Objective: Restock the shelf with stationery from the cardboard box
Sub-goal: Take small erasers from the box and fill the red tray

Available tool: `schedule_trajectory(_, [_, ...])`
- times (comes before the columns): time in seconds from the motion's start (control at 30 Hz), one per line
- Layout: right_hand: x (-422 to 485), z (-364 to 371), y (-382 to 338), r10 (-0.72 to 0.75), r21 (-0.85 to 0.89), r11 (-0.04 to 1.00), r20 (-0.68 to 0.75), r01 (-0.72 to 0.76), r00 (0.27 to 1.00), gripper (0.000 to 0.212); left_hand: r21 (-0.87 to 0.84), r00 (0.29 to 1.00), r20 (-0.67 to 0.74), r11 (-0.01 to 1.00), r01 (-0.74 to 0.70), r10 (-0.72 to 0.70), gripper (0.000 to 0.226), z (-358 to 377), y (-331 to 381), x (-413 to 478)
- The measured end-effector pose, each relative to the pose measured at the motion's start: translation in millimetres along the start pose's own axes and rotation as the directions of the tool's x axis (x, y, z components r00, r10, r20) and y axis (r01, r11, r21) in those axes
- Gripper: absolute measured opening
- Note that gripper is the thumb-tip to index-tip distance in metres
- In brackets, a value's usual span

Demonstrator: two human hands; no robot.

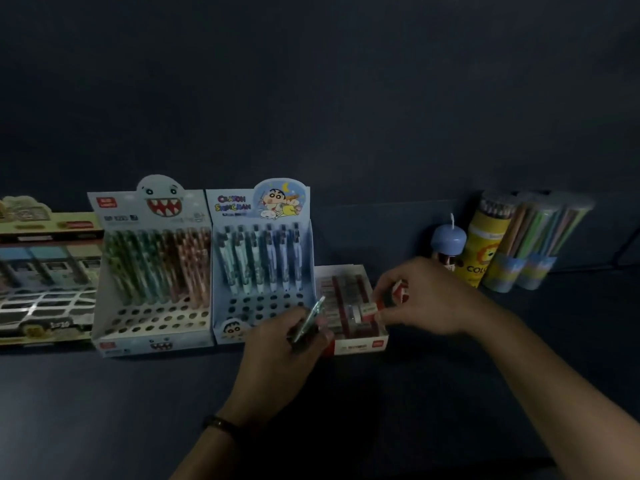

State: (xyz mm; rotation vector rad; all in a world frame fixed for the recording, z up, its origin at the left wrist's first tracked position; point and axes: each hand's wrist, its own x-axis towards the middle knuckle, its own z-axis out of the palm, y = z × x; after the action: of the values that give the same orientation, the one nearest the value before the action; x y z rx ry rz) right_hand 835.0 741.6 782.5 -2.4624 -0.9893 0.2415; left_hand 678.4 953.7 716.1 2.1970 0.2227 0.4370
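Left hand [277,344]: grip closed round a small bundle of pale green pens [310,316], tips pointing up-right, held at the front right corner of the Crayon Shin-chan pen display [259,258] on the dark shelf [381,393]. Right hand [426,296]: grip pinches a small red-and-white eraser [401,293] just above the open eraser box [360,346], which stands touching that display's right side. Shark-face pen display [152,265] stands to the left; pencil tubes [485,251] stand at the back right.

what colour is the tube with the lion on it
Yellow; the lion tube shows best in the head view.
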Motion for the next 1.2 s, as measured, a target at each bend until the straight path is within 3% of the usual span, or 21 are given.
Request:
schedule_trajectory(0.13, [14, 4, -8, 0.059, -0.136, 0.99, 0.18, -0.034, 0.982, 0.018, -0.106, 0.997, -0.032, 0.992, 0.064, -0.068, 0.011, 4, -4, 4])
schedule_trajectory(0.37, [32, 2, -19, 0.137, -0.268, 0.962, 0.335, -0.046, 0.932, 0.02, -0.121, 0.998, -0.03, 0.992, 0.046, -0.05, 0.013, 3, -2, 3])
schedule_trajectory(0.43, [34, 1, -19, 0.139, -0.249, 0.967, 0.353, -0.05, 0.925, 0.006, -0.127, 0.999, -0.03, 0.991, 0.04, -0.045, 0.015, 2, -2, 3])
schedule_trajectory(0.6, [34, 15, -19, 0.14, -0.262, 0.963, 0.277, -0.065, 0.951, 0.018, -0.145, 0.997, -0.033, 0.988, 0.058, -0.064, 0.013, 2, -1, -1])
schedule_trajectory(0.67, [33, 20, -19, 0.163, -0.273, 0.958, 0.252, -0.092, 0.954, 0.019, -0.263, 0.995, -0.041, 0.962, 0.074, -0.088, 0.009, 0, -1, -4])
schedule_trajectory(0.7, [32, 21, -20, 0.172, -0.287, 0.953, 0.24, -0.1, 0.955, 0.019, -0.411, 0.993, -0.012, 0.906, 0.106, -0.122, 0.01, 0, 0, -6])
schedule_trajectory(0.77, [29, 21, -22, 0.175, -0.314, 0.944, 0.213, -0.102, 0.961, 0.018, -0.699, 0.98, 0.072, 0.691, 0.182, -0.186, 0.026, -2, 4, -7])
schedule_trajectory(0.87, [22, 18, -28, 0.166, -0.369, 0.924, 0.154, -0.099, 0.974, 0.015, -0.872, 0.974, 0.092, 0.456, 0.18, -0.209, 0.034, -7, 6, -6])
schedule_trajectory(0.93, [20, 12, -35, 0.089, -0.27, 0.959, 0.004, -0.085, 0.996, 0.013, -0.909, 0.978, 0.126, 0.376, 0.181, -0.166, 0.036, -15, 7, -7])
schedule_trajectory(1.03, [16, -2, -66, -0.045, 0.183, 0.979, -0.22, 0.086, 0.974, 0.012, -0.913, 0.982, 0.112, 0.374, 0.163, -0.155, 0.04, -30, 4, -14])
schedule_trajectory(1.1, [15, -4, -99, -0.105, 0.38, 0.908, -0.203, 0.178, 0.973, 0.008, -0.918, 0.982, 0.042, 0.381, 0.11, -0.183, 0.043, -43, 1, -17])
schedule_trajectory(1.2, [19, 4, -140, -0.167, 0.478, 0.855, -0.112, 0.2, 0.98, 0.012, -0.902, 0.984, -0.029, 0.428, 0.051, -0.178, 0.049, -67, -4, -20])
